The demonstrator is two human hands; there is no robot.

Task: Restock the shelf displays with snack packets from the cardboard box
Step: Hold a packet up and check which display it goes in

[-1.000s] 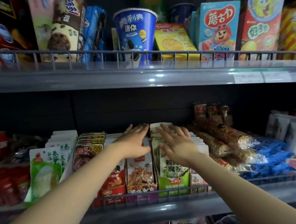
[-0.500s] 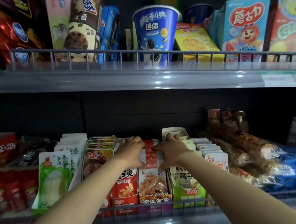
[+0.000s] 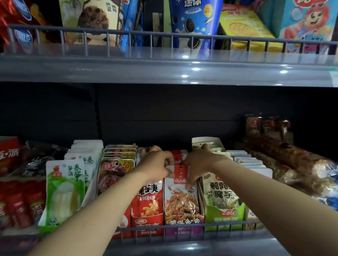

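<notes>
Hands now curled, earlier flat: left hand (image 3: 158, 164), right hand (image 3: 198, 165) apparently pinch red-topped packet (image 3: 180, 190) above wire rail (image 3: 178, 224).

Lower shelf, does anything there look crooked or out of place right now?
Mostly tidy rows. The green-and-white packet at the front left leans sideways instead of standing straight, and the long brown packs on the right lie piled at angles. Both hands, left hand and right hand, grip the red-topped packets.
</notes>
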